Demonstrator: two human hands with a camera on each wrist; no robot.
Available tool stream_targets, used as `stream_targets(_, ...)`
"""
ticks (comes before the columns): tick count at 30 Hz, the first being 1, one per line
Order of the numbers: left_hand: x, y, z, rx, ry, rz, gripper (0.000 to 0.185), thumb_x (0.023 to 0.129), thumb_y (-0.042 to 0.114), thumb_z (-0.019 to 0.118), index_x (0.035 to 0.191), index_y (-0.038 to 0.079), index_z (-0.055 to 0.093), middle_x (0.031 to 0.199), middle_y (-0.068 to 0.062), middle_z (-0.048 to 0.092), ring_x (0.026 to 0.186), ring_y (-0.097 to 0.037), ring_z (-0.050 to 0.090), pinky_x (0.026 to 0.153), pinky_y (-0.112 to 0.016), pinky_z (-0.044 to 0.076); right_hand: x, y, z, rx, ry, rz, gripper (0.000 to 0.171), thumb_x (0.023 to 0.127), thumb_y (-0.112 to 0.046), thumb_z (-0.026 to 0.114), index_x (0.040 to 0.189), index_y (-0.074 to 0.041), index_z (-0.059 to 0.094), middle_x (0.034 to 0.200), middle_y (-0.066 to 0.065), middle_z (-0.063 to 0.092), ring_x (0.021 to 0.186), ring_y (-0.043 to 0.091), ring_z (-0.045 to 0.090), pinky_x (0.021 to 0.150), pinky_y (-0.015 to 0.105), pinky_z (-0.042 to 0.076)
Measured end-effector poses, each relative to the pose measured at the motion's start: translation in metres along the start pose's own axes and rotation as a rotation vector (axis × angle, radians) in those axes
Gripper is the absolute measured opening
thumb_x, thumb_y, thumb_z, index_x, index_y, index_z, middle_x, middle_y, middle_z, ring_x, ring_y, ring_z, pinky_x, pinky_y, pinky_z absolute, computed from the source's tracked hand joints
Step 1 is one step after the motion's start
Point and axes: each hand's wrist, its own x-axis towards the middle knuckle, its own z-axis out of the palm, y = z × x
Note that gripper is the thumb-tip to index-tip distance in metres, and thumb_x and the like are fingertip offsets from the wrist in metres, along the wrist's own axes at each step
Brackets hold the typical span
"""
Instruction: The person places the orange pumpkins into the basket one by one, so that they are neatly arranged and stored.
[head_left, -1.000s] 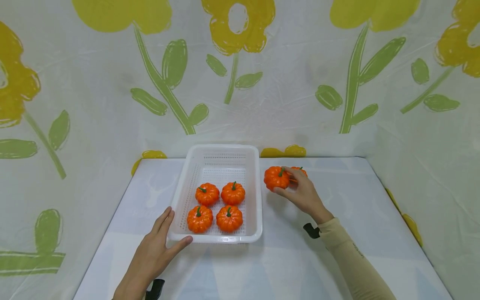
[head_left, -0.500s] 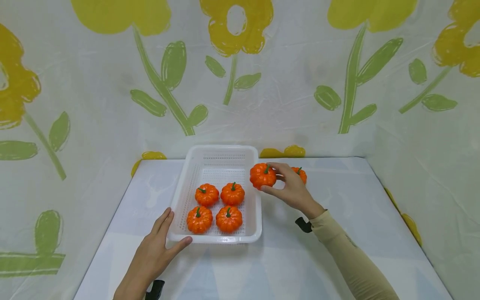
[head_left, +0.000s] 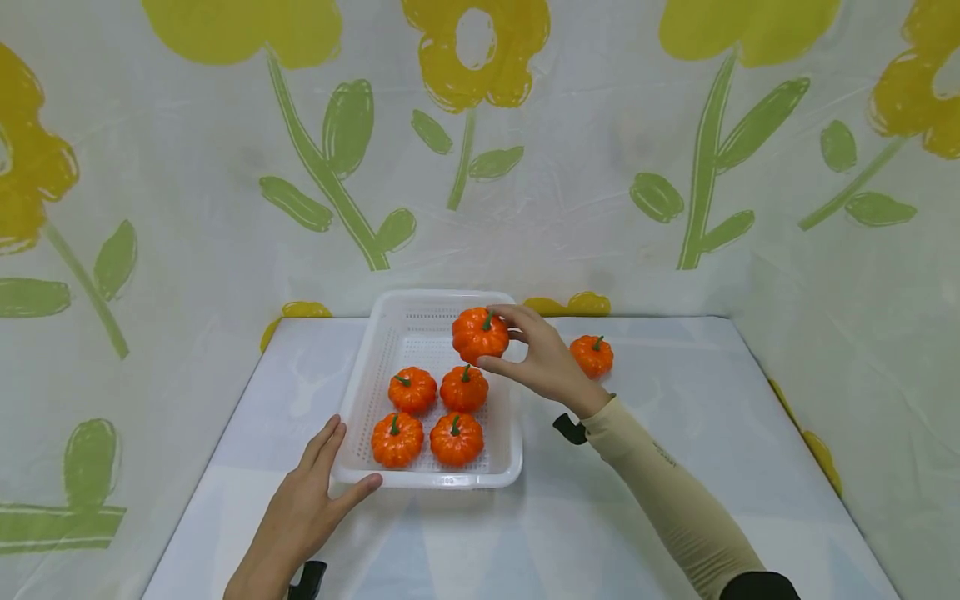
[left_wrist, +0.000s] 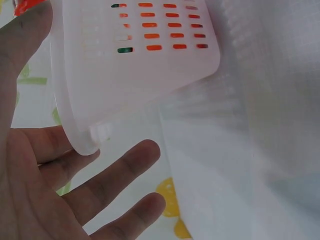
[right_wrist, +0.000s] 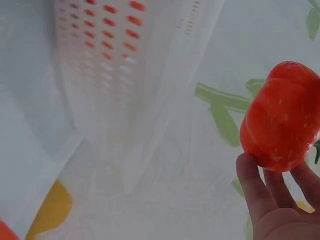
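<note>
An orange toy pumpkin [head_left: 480, 335] with a green stem is held between the thumb and fingers of my right hand [head_left: 547, 358], over the far right part of a white plastic basket [head_left: 510, 467]. In the right wrist view the fingertips press against the pumpkin [right_wrist: 282, 117], above the level of the basket's wall [right_wrist: 115, 100]. Inside the basket, several matching pumpkins [head_left: 457, 439] sit in two rows in its nearer half. My left hand [head_left: 300, 500] rests at the basket's near left corner, fingers extended along the side and thumb at the front rim.
One more pumpkin [head_left: 592, 357] stands on the pale table [head_left: 637, 517], right of the basket, beyond my right wrist. A flower-printed cloth [head_left: 562, 208] hangs behind the table and along both sides.
My right hand has carried its pumpkin leftward, from beside the basket to above it, uncovering the pumpkin on the table. The left hand and basket have stayed in place.
</note>
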Motion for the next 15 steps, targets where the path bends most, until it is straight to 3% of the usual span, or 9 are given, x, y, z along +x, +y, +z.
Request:
stream_targets(10, 0.001, 0.001, -0.002, -0.001, -0.012, -0.008, 0.121, 0.077, 0.089, 0.051, 0.161, 0.006, 0.023, 0.166, -0.017, 0.019, 0.137, -0.050, 0.041, 0.098, -0.070, 0.043, 0.038, -0.023, 0.020, 0.049, 0.013, -0.055, 0.073, 0.084, -0.036, 0.084, 0.146, -0.013, 0.052, 0.141, 0.000, 0.052, 0.123, 0.014, 0.054, 0.100, 0.026, 0.052)
stream_targets(15, 0.001, -0.001, -0.001, -0.001, 0.023, 0.027, 0.117, 0.080, 0.085, 0.054, 0.160, 0.005, 0.026, 0.166, -0.017, 0.021, 0.134, -0.050, 0.045, 0.100, -0.069, 0.043, 0.055, -0.023, 0.031, 0.026, -0.026, -0.010, 0.074, 0.085, -0.037, 0.084, 0.146, -0.011, 0.051, 0.141, 0.003, 0.052, 0.122, 0.014, 0.056, 0.100, 0.026, 0.052)
